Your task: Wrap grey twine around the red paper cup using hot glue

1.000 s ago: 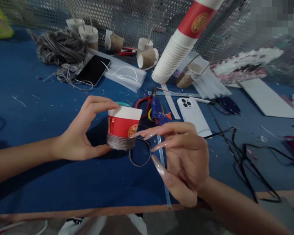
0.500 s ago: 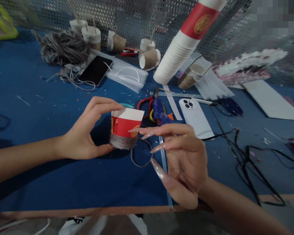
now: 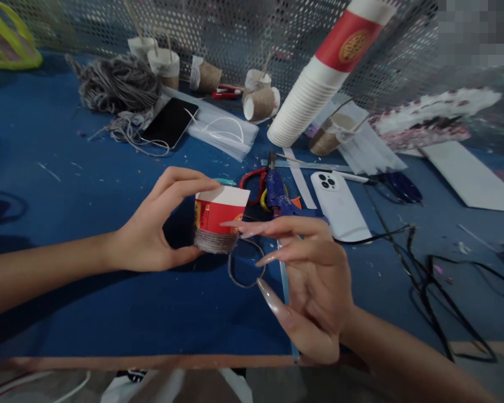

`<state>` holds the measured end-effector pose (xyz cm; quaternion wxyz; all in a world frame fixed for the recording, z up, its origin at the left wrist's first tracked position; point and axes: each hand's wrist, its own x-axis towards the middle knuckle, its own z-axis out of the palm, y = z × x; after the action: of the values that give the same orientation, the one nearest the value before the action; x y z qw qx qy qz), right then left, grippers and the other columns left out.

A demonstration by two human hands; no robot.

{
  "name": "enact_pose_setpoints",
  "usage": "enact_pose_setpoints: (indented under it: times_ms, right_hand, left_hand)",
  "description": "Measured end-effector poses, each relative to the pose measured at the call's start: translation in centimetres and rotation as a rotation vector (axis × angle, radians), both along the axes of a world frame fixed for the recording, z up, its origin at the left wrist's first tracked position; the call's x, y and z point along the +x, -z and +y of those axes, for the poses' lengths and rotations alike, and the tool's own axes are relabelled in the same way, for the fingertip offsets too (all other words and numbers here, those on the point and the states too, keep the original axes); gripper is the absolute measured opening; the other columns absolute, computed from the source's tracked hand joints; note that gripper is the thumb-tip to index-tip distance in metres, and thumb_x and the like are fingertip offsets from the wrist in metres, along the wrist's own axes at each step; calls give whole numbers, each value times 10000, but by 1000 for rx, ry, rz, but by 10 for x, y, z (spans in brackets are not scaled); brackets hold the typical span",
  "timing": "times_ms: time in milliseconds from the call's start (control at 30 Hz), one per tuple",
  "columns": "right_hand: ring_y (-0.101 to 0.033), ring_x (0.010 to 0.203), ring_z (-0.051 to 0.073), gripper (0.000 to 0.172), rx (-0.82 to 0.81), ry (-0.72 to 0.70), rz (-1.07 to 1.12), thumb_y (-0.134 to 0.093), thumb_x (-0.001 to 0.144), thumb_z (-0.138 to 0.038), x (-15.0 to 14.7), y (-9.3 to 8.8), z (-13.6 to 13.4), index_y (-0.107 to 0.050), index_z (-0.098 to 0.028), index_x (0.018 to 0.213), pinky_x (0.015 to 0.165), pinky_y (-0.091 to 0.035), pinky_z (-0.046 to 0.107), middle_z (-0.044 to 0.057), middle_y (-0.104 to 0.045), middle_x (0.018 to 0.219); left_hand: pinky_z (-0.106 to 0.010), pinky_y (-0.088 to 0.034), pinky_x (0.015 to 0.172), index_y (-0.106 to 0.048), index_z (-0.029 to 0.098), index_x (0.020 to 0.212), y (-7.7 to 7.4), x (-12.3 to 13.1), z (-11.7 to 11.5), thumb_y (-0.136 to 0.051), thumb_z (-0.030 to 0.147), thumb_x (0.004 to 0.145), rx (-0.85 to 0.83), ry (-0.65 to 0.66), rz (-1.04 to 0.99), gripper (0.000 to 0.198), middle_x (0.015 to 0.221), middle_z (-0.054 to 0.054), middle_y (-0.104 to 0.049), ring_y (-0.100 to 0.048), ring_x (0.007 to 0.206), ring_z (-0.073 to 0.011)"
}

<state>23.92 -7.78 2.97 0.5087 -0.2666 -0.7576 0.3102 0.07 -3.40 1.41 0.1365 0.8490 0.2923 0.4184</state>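
Note:
My left hand (image 3: pixel 151 224) grips a small paper cup (image 3: pixel 220 218) at its rim and base, thumb below and fingers above. The cup is red and white, cut unevenly at the top, with grey-brown twine (image 3: pixel 215 242) wound round its lower part. A loose loop of the twine (image 3: pixel 239 284) hangs off the cup's right side. My right hand (image 3: pixel 306 268) is beside the cup with long-nailed fingers apart. Its foremost fingertips overlap the cup's red side, and its thumb tip is close to the loop. Whether it touches the twine I cannot tell.
A blue glue gun (image 3: pixel 277 190), red-handled scissors (image 3: pixel 252 182) and a white phone (image 3: pixel 340 207) lie just beyond. Farther back are a tall cup stack (image 3: pixel 306 95), grey yarn (image 3: pixel 115 84), a black phone (image 3: pixel 171 122) and several twine-wrapped cups. A black cable (image 3: pixel 422 296) lies right.
The view has shifted slightly, so the table objects appear a little farther right. Both hands keep nearly the same pose around the cup, and the twine loop still hangs beside it.

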Motion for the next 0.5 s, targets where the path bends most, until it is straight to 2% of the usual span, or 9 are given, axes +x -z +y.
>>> enact_pose_setpoints:
  times_ms: [133, 300, 500]
  right_hand:
    - [-651, 1064, 332, 478, 43, -48, -2, -571, 638, -98, -3, 0, -1, -571, -197, 1106, 813, -607, 523, 104, -563, 1127]
    - [-639, 1087, 332, 451, 20, -30, 23, -586, 672, -169, -3, 2, -3, -593, -206, 1121, 858, -593, 546, 110, -574, 1153]
    - [-646, 1050, 351, 414, 40, 2, 54, -608, 660, -160, -6, 5, -5, -608, -214, 1070, 851, -575, 603, 109, -582, 1140]
  left_hand:
    - [-462, -576, 935, -447, 228, 1358, 0, 1, -2, -723, 256, 731, 29, -35, 20, 686, 1216, -107, -549, -550, 1112, -278]
    - [-459, -574, 938, -449, 279, 1366, 1, 2, -1, -722, 269, 718, 30, -45, 5, 704, 1213, -88, -564, -560, 1103, -273]
    - [-441, -543, 959, -445, 259, 1359, -1, 4, -3, -713, 259, 726, 27, -55, 32, 687, 1229, -90, -562, -566, 1126, -262]
